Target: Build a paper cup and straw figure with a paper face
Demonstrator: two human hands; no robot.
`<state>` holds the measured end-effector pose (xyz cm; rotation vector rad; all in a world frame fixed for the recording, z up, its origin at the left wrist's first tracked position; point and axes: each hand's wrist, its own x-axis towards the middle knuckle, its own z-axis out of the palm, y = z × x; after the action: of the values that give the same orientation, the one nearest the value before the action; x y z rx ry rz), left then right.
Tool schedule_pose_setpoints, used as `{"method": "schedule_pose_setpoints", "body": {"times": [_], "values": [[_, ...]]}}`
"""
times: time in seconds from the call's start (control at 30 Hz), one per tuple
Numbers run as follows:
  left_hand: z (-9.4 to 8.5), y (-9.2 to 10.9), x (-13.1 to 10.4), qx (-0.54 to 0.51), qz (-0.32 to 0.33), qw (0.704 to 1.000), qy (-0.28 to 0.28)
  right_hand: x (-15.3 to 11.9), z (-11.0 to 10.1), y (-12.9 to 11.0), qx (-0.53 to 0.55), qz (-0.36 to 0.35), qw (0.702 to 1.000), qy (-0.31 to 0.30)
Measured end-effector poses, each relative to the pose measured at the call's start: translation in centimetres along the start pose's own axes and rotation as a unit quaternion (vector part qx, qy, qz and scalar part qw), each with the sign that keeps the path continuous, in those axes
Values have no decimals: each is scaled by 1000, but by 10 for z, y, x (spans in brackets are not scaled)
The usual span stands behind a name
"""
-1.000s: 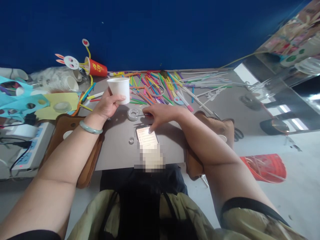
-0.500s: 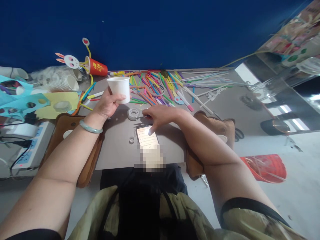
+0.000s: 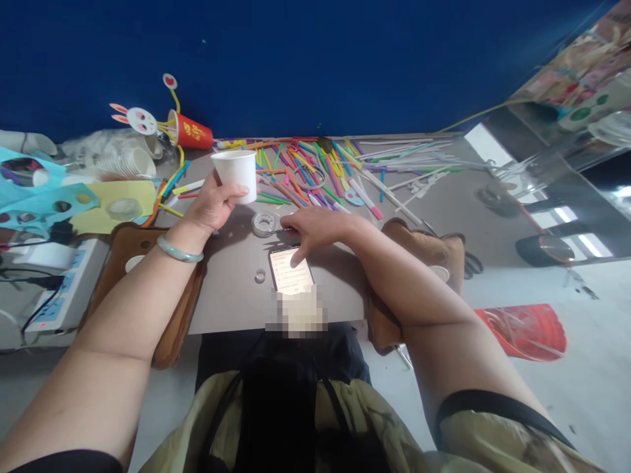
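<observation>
In my left hand is a white paper cup, held upright above the table by thumb and fingers. My right hand reaches over the top of a lit phone, its thumb over the screen. The fingers of that hand bend down over a slim dark thing, mostly hidden beneath them; its kind I cannot make out. A roll of clear tape lies just left of these fingers. Left of the phone sits a small clear ring.
Colourful sticks and pens spread along the blue wall. At the left are a red cup with a rabbit figure, stacked paper cups, cut blue sheets and a power strip. A red bin stands lower right.
My right thumb has shifted slightly over the phone, and the bright spot on the screen has gone. My left hand keeps the cup in nearly the same place.
</observation>
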<state>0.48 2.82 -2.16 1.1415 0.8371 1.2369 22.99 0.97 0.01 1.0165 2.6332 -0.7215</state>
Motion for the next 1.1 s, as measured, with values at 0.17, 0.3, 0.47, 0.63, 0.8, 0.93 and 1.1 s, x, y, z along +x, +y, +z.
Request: {"method": "schedule_pose_setpoints", "body": {"times": [0.17, 0.3, 0.47, 0.63, 0.8, 0.93, 1.1], "values": [[0, 1, 0, -15, -2, 1000, 4, 0, 0, 1, 0, -6, 1000, 7], [0, 0, 1, -10, 13, 1000, 15, 2, -2, 2, 63, -1, 995, 83], [1, 0, 0, 2, 31, 999, 31, 4, -5, 2, 206, -8, 941, 268], [0, -2, 1, 18, 34, 999, 22, -5, -8, 1, 137, -35, 976, 166], [-2, -3, 3, 37, 43, 998, 10, -5, -7, -4, 39, -36, 997, 61], [-2, -3, 3, 36, 33, 999, 7, -3, -7, -3, 17, -22, 997, 65], [-2, -3, 2, 17, 26, 999, 10, -4, -7, -1, 17, -3, 999, 49]]}}
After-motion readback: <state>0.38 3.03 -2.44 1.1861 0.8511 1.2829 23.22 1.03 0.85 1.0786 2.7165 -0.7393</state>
